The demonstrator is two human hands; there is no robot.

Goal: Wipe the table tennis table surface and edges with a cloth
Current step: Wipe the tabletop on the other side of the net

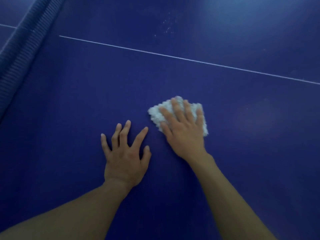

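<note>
Blue tabletop (225, 153) fills view, net (19, 54) far left. Right hand (183, 130) flat on white cloth (157, 115), fingers straight, pressing. Left hand (124, 156) splayed on bare surface just beside. Specks (167, 28) beyond line (173, 57) — likely unwiped. Edges out of frame — progress there unknown.

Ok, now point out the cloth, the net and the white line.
cloth (154, 114): head view, on its uncovered fluffy left corner.
net (15, 54): head view, on the middle of the mesh band.
white line (173, 56): head view, about midway along it.
</note>
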